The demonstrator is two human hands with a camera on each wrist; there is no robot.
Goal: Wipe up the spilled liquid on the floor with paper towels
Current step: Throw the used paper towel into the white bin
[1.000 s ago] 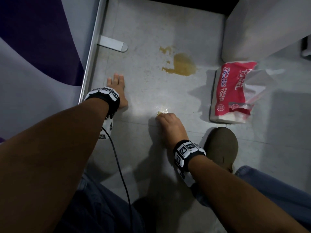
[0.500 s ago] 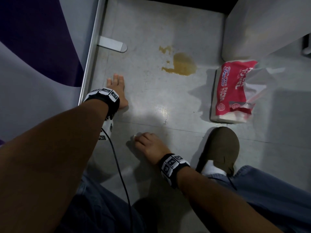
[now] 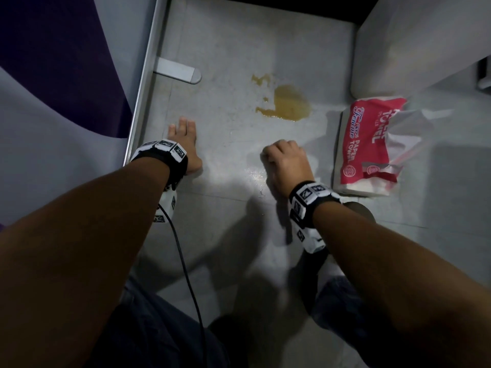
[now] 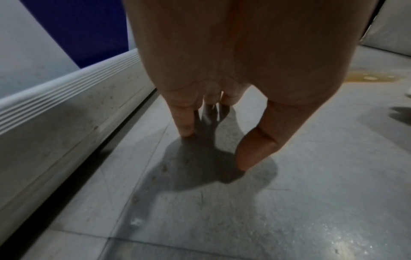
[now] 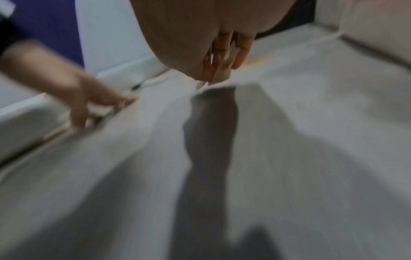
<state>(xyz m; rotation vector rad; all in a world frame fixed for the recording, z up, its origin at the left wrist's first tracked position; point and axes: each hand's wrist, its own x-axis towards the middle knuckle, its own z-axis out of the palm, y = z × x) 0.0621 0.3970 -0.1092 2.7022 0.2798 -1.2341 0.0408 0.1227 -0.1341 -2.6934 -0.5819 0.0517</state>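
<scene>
A yellow-brown puddle (image 3: 289,105) lies on the grey floor, far of centre, with smaller splashes (image 3: 259,80) to its left. My right hand (image 3: 285,162) is curled round a wad of paper towel (image 5: 222,74) and presses it on the floor, short of the puddle. Only a white sliver of the wad (image 3: 263,154) shows in the head view. A thin wet streak (image 3: 256,177) glistens by the hand's left side. My left hand (image 3: 186,140) rests on the floor near the wall rail, fingers spread and straight (image 4: 185,121). The right wrist view is blurred by motion.
A red paper-towel pack (image 3: 368,147) with torn wrapping lies on the floor at the right. A white block (image 3: 414,41) stands behind it. A metal rail (image 3: 143,83) with a doorstop (image 3: 178,71) runs along the left wall. My shoe (image 3: 358,208) is under the right wrist.
My right hand, holding the towel, swept back towards me and to the left, then moved forward and right to just short of the puddle. The left hand stayed planted.
</scene>
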